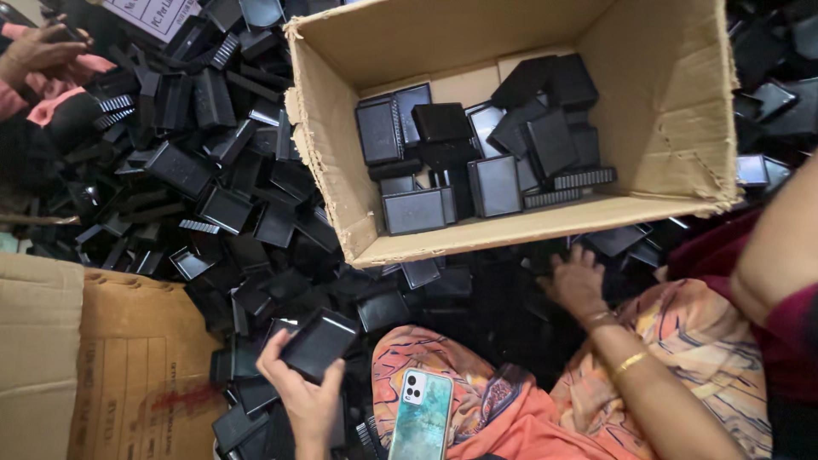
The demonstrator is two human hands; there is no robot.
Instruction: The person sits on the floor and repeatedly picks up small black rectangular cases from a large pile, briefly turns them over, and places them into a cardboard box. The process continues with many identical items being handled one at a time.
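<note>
Here, a black tray (319,342) is held by the left hand (300,393); the right hand (576,281), fingers spread, holds nothing. Few trays are laid in the cardboard box (665,128) at twelve o'clock; a big pile (196,170) is left at ten.

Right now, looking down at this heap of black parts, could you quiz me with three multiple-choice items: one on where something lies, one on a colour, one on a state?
1. Where does the phone lie?
A. inside the open box
B. on the person's lap
C. on the heap at far left

2. What colour is the phone's back?
A. teal
B. red
C. white

3. What is the left hand doing?
A. resting empty on the floor
B. holding a black tray-like part
C. gripping the box flap

Answers:
1 B: the phone rests on the orange patterned cloth over the lap, below the open cardboard box.
2 A: its back shows marbled teal.
3 B: the left hand grips a black tray-like part, while the right hand reaches into the heap.
</note>
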